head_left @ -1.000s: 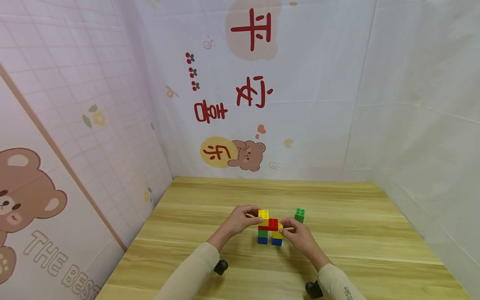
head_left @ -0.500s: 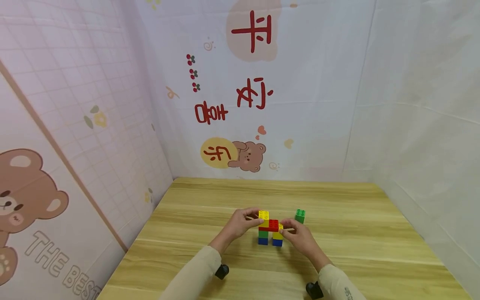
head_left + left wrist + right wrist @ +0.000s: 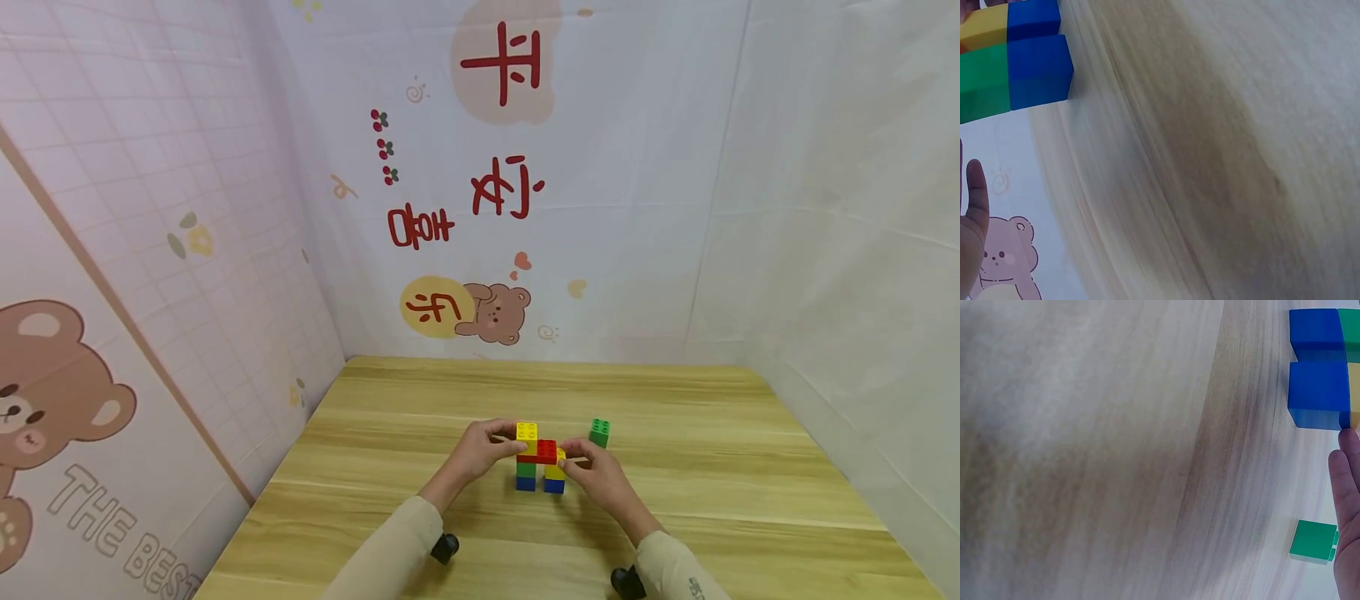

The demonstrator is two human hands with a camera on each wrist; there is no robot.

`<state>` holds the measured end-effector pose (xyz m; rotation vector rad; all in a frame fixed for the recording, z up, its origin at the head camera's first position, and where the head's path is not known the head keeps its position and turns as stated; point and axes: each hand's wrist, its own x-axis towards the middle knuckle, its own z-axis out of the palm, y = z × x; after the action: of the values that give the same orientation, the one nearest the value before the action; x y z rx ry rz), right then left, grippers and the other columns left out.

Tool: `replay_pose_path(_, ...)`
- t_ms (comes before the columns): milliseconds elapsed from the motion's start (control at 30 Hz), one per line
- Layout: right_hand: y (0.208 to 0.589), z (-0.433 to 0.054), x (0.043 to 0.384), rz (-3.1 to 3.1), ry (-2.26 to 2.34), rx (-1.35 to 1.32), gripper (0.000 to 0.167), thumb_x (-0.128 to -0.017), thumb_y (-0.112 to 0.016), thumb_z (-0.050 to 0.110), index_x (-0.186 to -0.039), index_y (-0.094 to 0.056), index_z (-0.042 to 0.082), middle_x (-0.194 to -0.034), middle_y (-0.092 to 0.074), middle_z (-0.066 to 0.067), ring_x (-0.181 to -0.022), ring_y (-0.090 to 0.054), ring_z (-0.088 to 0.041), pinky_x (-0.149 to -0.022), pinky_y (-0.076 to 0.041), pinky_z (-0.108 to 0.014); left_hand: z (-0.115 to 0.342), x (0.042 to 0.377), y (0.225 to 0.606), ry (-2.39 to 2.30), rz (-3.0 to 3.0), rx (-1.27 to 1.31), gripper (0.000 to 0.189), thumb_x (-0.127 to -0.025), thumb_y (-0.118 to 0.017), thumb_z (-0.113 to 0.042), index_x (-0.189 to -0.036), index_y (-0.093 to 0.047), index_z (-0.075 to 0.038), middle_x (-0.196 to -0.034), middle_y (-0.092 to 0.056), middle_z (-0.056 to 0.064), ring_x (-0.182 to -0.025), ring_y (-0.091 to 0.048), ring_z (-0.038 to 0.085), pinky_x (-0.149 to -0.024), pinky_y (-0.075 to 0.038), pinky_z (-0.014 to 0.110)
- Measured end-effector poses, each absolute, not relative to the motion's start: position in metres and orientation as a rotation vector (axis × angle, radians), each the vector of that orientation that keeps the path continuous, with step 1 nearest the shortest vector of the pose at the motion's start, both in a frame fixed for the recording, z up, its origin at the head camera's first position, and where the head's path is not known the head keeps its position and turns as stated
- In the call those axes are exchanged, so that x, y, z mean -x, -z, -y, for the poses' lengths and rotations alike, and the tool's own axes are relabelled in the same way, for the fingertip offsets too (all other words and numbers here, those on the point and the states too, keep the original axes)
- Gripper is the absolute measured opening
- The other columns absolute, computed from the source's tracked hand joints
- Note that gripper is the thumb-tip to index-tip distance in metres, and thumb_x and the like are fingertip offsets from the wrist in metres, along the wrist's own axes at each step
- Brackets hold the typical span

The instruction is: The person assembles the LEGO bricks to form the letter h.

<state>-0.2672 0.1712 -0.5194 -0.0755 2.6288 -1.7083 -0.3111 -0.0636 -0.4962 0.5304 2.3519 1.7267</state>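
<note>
In the head view a small arch of toy building bricks stands mid-table. Its left column has a blue brick (image 3: pixel 526 483) under a green brick (image 3: pixel 527 469); its right one has a blue brick (image 3: pixel 554 486) under a yellow brick (image 3: pixel 554 472). Across both lies a red brick (image 3: pixel 548 451), with another yellow brick (image 3: pixel 527 433) on its left end. My left hand (image 3: pixel 474 452) pinches that top yellow brick between thumb and fingers. From the right, my right hand (image 3: pixel 602 481) pinches the right column's yellow brick. Both wrist views show the blue bricks (image 3: pixel 1040 72) at their edges.
A loose green brick (image 3: pixel 599 432) stands on the wooden table (image 3: pixel 675 433) behind my right hand. Printed cloth (image 3: pixel 622 208) hangs behind the table and along both sides. A black wrist device (image 3: pixel 446 547) sits under my left cuff, and a similar device (image 3: pixel 628 582) under my right.
</note>
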Motion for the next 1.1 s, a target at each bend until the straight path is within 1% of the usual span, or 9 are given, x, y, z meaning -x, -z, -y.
replay_pose_path(100,0.52,-0.17,0.267,-2.625,1.715,0.072,0.021,-0.094,-0.068,0.016,-0.115,-0.066,0.011,-0.11,-0.066,-0.004,-0.098,-0.064,-0.023,-0.086,-0.055,-0.043,0.065,0.311,0.497,-1.713,-2.356,-0.53,0.032,-0.089,-0.075,-0.034,-0.116,-0.073,-0.016,-0.108,-0.069,0.0,-0.092,-0.062,0.021,-0.086,-0.053,0.047)
replay_pose_path(200,0.521,-0.169,0.268,-2.628,1.715,0.069,0.022,-0.095,-0.069,0.017,-0.115,-0.066,0.011,-0.111,-0.066,-0.004,-0.099,-0.064,-0.023,-0.087,-0.055,-0.043,0.066,0.312,0.498,-1.696,-2.376,-0.549,0.033,-0.09,-0.075,-0.035,-0.117,-0.073,-0.016,-0.11,-0.069,-0.001,-0.092,-0.062,0.02,-0.083,-0.054,0.04)
replay_pose_path(267,0.521,-0.169,0.268,-2.628,1.715,0.066,0.022,-0.095,-0.069,0.018,-0.115,-0.066,0.011,-0.111,-0.066,-0.004,-0.1,-0.064,-0.024,-0.087,-0.054,-0.043,0.066,0.308,0.494,-1.686,-2.391,-0.553,0.033,-0.091,-0.073,-0.032,-0.119,-0.072,-0.014,-0.111,-0.069,0.001,-0.093,-0.062,0.022,-0.083,-0.054,0.039)
replay_pose_path(433,0.522,-0.169,0.267,-2.635,1.711,0.074,0.024,-0.095,-0.069,0.019,-0.116,-0.066,0.01,-0.113,-0.067,-0.004,-0.101,-0.064,-0.025,-0.087,-0.054,-0.044,0.066,0.308,0.497,-1.687,-2.391,-0.555,0.033,-0.093,-0.072,-0.029,-0.122,-0.071,-0.013,-0.113,-0.069,0.001,-0.096,-0.062,0.023,-0.084,-0.053,0.04)
replay_pose_path(500,0.523,-0.169,0.267,-2.639,1.712,0.081,0.024,-0.095,-0.069,0.019,-0.117,-0.066,0.01,-0.113,-0.067,-0.004,-0.101,-0.064,-0.025,-0.087,-0.054,-0.044,0.067,0.311,0.501,-1.689,-2.384,-0.559,0.035,-0.091,-0.073,-0.032,-0.122,-0.071,-0.016,-0.113,-0.069,-0.001,-0.096,-0.062,0.021,-0.084,-0.053,0.038)
replay_pose_path(633,0.524,-0.171,0.267,-2.637,1.714,0.094,0.025,-0.094,-0.07,0.02,-0.117,-0.066,0.01,-0.113,-0.067,-0.004,-0.101,-0.065,-0.025,-0.087,-0.055,-0.043,0.069,0.311,0.501,-1.687,-2.378,-0.569,0.037,-0.09,-0.074,-0.034,-0.122,-0.071,-0.016,-0.112,-0.069,-0.003,-0.096,-0.062,0.02,-0.084,-0.053,0.037)
replay_pose_path(767,0.524,-0.173,0.267,-2.648,1.692,0.105,0.029,-0.094,-0.071,0.022,-0.12,-0.065,0.01,-0.113,-0.068,-0.005,-0.102,-0.065,-0.026,-0.087,-0.055,-0.044,0.069,0.311,0.501,-1.671,-2.396,-0.582,0.037,-0.09,-0.074,-0.035,-0.122,-0.071,-0.017,-0.112,-0.069,-0.004,-0.097,-0.062,0.018,-0.084,-0.053,0.036)
replay_pose_path(900,0.525,-0.178,0.267,-2.684,1.625,0.098,0.037,-0.093,-0.072,0.026,-0.124,-0.064,0.008,-0.113,-0.069,-0.005,-0.104,-0.065,-0.026,-0.088,-0.054,-0.045,0.069,0.31,0.502,-1.661,-2.405,-0.589,0.036,-0.091,-0.073,-0.035,-0.122,-0.071,-0.017,-0.113,-0.068,-0.005,-0.099,-0.062,0.017,-0.084,-0.053,0.035)
replay_pose_path(1100,0.523,-0.193,0.268,-2.754,1.569,0.101,0.046,-0.096,-0.066,0.032,-0.132,-0.059,0.003,-0.116,-0.069,-0.008,-0.109,-0.063,-0.029,-0.092,-0.051,-0.046,0.069,0.312,0.502,-1.661,-2.406,-0.614,0.035,-0.091,-0.074,-0.033,-0.121,-0.071,-0.016,-0.112,-0.068,-0.005,-0.101,-0.061,0.018,-0.085,-0.053,0.035)
